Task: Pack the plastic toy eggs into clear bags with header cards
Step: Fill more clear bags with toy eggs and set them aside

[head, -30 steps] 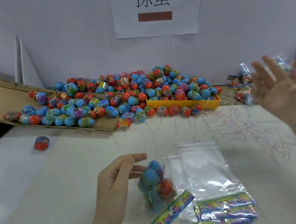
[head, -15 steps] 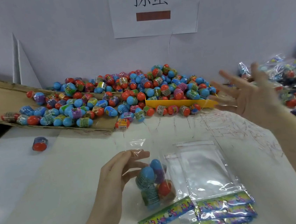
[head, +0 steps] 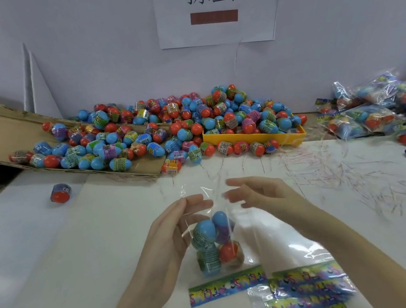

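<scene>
Bag in hand: a clear bag stands mouth-up in the middle of the tabletop, its colourful header card at the bottom, lying on the surface.
Contents: several toy eggs sit in its lower half, blue ones on top and a red one at about 4 o'clock of the cluster; I cannot count them exactly.
Left hand: the left hand is at 9 o'clock of the bag, fingers curled around its side with the tips pinching the film near the mouth.
Right hand: the right hand is at 2 o'clock of the eggs, fingers loosely spread at the open mouth; it looks to be touching the film, but whether it grips I cannot tell.
Done so far: a heap of filled bags lies at 2 o'clock, against the wall.
Left to do: this bag appears loaded but unsealed; a stack of empty bags waits at 5 o'clock, just beside it.
Supply: a big pile of loose eggs at 12 o'clock spills over a yellow tray and a cardboard sheet; one stray egg sits at 10 o'clock, well apart.
Judgement: plenty remains.
</scene>
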The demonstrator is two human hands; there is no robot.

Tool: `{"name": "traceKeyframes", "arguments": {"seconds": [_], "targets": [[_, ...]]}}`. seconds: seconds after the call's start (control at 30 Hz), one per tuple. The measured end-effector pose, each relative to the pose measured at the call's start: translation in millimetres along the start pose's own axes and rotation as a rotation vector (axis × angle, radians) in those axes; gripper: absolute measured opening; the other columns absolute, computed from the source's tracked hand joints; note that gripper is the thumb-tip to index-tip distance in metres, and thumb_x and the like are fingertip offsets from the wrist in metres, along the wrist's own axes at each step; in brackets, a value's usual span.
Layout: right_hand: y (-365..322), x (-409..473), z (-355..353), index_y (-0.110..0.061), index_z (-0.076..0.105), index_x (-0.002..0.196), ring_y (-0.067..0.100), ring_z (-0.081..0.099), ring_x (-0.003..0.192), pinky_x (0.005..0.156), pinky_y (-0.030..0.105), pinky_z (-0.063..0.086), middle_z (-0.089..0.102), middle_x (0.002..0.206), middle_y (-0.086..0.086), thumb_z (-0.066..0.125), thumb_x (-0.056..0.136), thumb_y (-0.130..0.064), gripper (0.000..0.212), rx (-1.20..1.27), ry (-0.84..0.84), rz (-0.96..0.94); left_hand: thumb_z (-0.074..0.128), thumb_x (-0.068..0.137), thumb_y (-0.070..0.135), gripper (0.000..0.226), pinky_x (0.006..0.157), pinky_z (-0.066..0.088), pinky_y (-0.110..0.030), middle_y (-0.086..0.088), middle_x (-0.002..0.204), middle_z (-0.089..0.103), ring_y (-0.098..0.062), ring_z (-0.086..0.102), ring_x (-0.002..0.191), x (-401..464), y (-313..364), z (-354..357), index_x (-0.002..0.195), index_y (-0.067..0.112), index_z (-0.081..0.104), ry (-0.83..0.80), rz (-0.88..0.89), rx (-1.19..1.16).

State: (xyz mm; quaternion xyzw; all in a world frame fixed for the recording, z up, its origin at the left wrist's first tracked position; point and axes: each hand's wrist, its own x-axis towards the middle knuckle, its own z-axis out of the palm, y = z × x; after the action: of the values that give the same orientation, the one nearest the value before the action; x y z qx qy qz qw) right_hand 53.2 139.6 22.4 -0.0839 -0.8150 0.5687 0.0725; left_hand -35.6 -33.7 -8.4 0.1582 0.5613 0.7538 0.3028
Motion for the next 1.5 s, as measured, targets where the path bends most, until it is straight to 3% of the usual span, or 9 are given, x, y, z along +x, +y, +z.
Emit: {"name": "traceKeyframes", "arguments": {"seconds": [0.2,0.3,0.5,0.67,0.9,1.2,1.3,1.4,1.5], "targets": [[3.4,0.0,15.6,-0.017,0.065,0.103,0.012,0.067,0.082,0.069,0.018,0.051,0.073,0.091,0.002,0.068,0.064,-0.031,0.042,0.259,-0.030,0.073,0.048,0.073,0.046,0.030,0.066,0.053,-0.019,0.010,0.098,0.072,-0.002,0.065,0.083,-4.6,2.9,-3.0,0.083,0.036,0.074,-0.046,0.073,0.095],[4.9,-1.5,16.0,-0.015,0.067,0.100,0.011,0.066,0.078,0.071,0.021,0.053,0.073,0.088,0.004,0.068,0.066,-0.027,0.036,0.295,0.005,0.065,0.072,0.067,0.047,0.026,0.070,0.054,-0.022,0.012,0.106,0.069,-0.005,0.066,0.096,-10.9,3.7,-5.6,0.092,0.042,0.070,-0.097,0.059,0.091],[5.0,-5.6,19.1,-0.017,0.067,0.100,0.020,0.066,0.083,0.080,0.025,0.053,0.073,0.089,0.005,0.061,0.082,-0.010,0.021,0.311,0.106,0.066,0.085,0.049,0.020,0.075,0.064,0.055,-0.021,0.003,0.099,0.073,-0.016,0.070,0.089,-15.8,-1.1,-2.0,0.107,0.053,0.052,-0.101,-0.002,0.121],[5.2,-12.0,25.7,-0.029,0.052,0.120,0.007,0.066,0.090,0.078,0.021,0.052,0.070,0.102,-0.008,0.072,0.057,-0.038,0.067,0.196,-0.020,0.097,0.076,0.052,0.015,0.077,0.061,0.054,-0.020,-0.006,0.090,0.074,-0.019,0.071,0.081,-16.8,0.1,4.0,0.114,0.046,0.044,-0.058,0.061,0.111],[3.2,-13.2,34.3,-0.032,0.050,0.116,0.004,0.059,0.065,0.069,0.019,0.051,0.069,0.078,-0.005,0.077,0.066,0.001,0.065,0.110,-0.049,0.159,0.078,0.042,0.026,0.075,0.064,0.055,-0.021,0.001,0.096,0.072,-0.015,0.070,0.087,-16.8,-4.9,3.5,0.114,0.029,0.055,-0.031,-0.004,0.146],[-0.4,-17.5,39.0,-0.031,0.051,0.110,0.007,0.063,0.068,0.065,0.023,0.054,0.072,0.083,-0.003,0.072,0.071,0.003,0.056,0.154,-0.003,0.232,0.075,0.051,0.025,0.047,0.074,0.057,-0.026,-0.006,0.094,0.073,-0.019,0.067,0.092,-20.2,-6.1,0.9,0.097,0.015,0.070,-0.096,-0.032,0.239],[-3.5,-20.2,27.7,-0.033,0.049,0.119,0.006,0.066,0.071,0.067,0.018,0.051,0.072,0.088,-0.005,0.083,0.065,-0.017,0.065,0.120,-0.076,0.246,0.075,0.058,0.018,0.042,0.075,0.057,-0.027,-0.009,0.096,0.072,-0.021,0.068,0.092,-20.4,-4.2,0.1,0.100,0.014,0.068,-0.101,-0.041,0.238],[-5.8,-18.2,19.2,-0.027,0.059,0.113,0.005,0.067,0.082,0.068,0.012,0.049,0.073,0.090,-0.007,0.077,0.050,-0.044,0.067,0.158,0.084,0.211,0.074,0.058,0.016,0.043,0.069,0.057,-0.025,-0.012,0.095,0.072,-0.019,0.069,0.085,-20.6,-2.9,0.5,0.101,0.010,0.068,-0.115,-0.032,0.226],[-8.5,-16.5,16.7,-0.017,0.068,0.098,0.009,0.068,0.077,0.064,0.009,0.046,0.074,0.083,-0.001,0.071,0.058,-0.036,0.045,0.231,0.180,0.132,0.075,0.056,0.018,0.044,0.064,0.054,-0.021,-0.008,0.091,0.073,-0.015,0.070,0.081,-20.7,-3.3,1.4,0.099,0.012,0.069,-0.129,-0.036,0.214]]}}
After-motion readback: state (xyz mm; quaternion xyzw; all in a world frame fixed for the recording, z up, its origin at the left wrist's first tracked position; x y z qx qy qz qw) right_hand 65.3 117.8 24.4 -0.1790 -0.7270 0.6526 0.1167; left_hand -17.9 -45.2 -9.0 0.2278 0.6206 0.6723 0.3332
